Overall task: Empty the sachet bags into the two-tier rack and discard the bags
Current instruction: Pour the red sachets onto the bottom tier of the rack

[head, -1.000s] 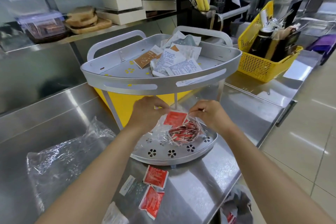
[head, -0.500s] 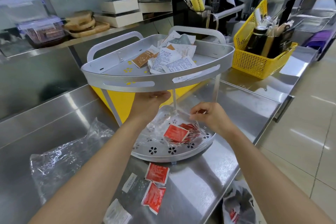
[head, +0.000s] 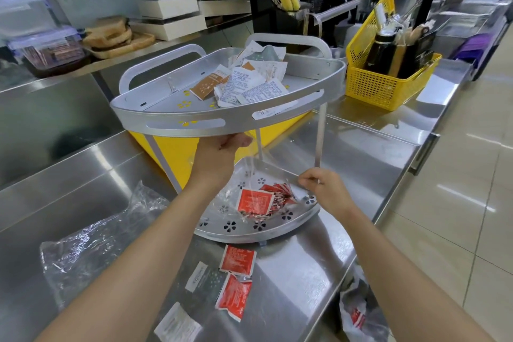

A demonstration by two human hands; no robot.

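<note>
Sachets (head: 259, 203) now spill out of the clear bag (head: 244, 172) onto the lower tier (head: 249, 232) at frame centre, where a second ago they sat bunched inside the bag between my hands. My left hand (head: 219, 158) has risen under the upper tier (head: 194, 125), thumb and fingers pinched on the bag's top edge. My right hand (head: 323, 189), right of centre, pinches the opposite edge low beside the rack post. The lift tips the bag, so I judge the emptying nearly done; the film still drapes over the red pile and needs pulling clear before I discard it. White and brown sachets already fill the upper tier. Three red ones (head: 236, 277) lie loose on the counter (head: 347, 169) below the rack, at lower centre, beside an empty bag (head: 91, 253) at lower left.
</note>
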